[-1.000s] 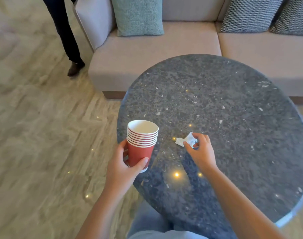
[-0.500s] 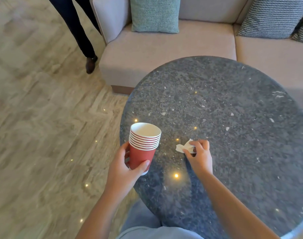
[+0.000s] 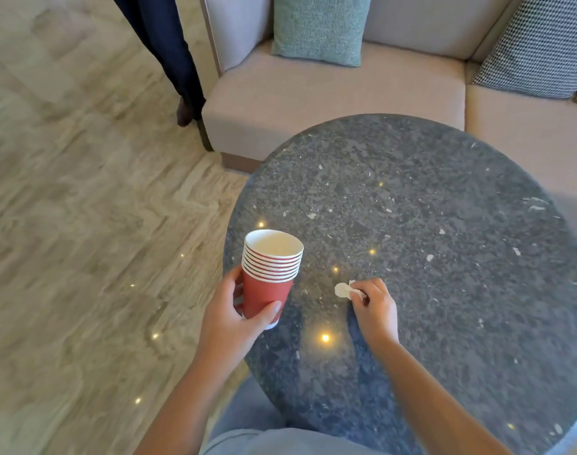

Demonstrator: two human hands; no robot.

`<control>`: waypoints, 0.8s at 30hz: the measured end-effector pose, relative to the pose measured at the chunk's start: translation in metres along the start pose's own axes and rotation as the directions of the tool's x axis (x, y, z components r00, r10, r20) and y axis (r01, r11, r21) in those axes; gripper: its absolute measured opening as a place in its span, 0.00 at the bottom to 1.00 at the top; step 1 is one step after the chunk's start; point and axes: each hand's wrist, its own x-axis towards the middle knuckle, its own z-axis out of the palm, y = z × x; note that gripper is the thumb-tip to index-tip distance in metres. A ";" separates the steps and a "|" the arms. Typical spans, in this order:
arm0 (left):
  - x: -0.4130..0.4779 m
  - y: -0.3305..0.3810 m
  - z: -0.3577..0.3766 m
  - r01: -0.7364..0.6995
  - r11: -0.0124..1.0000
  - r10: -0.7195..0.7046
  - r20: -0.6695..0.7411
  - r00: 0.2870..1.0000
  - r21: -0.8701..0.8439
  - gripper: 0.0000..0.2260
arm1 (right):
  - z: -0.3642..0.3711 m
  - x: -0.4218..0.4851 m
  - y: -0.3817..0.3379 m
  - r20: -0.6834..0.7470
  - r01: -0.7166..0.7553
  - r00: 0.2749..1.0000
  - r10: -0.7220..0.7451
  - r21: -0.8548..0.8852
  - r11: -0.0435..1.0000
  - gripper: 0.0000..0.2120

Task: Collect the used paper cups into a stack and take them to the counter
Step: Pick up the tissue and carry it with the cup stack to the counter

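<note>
A stack of several red paper cups (image 3: 270, 272) with white rims is held upright in my left hand (image 3: 229, 318), over the left edge of the round dark stone table (image 3: 444, 224). The top cup's white inside looks empty. My right hand (image 3: 375, 310) rests on the table to the right of the stack, fingers pinched on a small crumpled white tissue (image 3: 343, 289) that touches the tabletop.
A beige sofa (image 3: 329, 90) runs behind the table, with a teal cushion (image 3: 320, 26) and a houndstooth cushion (image 3: 540, 44). Another person's dark trouser leg and shoe (image 3: 178, 70) stand at the sofa's left end. Wood-look floor (image 3: 83, 224) spreads to the left.
My right hand has closed tighter on the tissue and drawn it slightly toward me. The cup stack stays in my left hand. The view has shifted left, and the person's legs appear nearer the sofa.
</note>
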 end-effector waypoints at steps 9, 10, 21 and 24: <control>-0.030 -0.019 -0.041 0.065 0.994 -0.079 -0.178 0.981 -0.086 0.24 | 0.013 -0.020 -0.053 0.110 0.121 0.985 -0.131 0.090 0.988 0.05; -0.033 -0.023 -0.048 0.071 0.993 -0.090 -0.206 0.974 -0.097 0.24 | 0.016 -0.023 -0.064 0.132 0.146 0.979 -0.157 0.090 0.985 0.05; -0.058 -0.081 -0.179 0.115 0.962 -0.225 -0.484 0.846 -0.246 0.32 | 0.109 -0.067 -0.213 0.331 0.426 0.831 -0.448 0.139 0.894 0.04; -0.058 -0.100 -0.237 0.100 0.946 -0.258 -0.533 0.806 -0.307 0.32 | 0.159 -0.086 -0.260 0.373 0.510 0.775 -0.510 0.109 0.854 0.04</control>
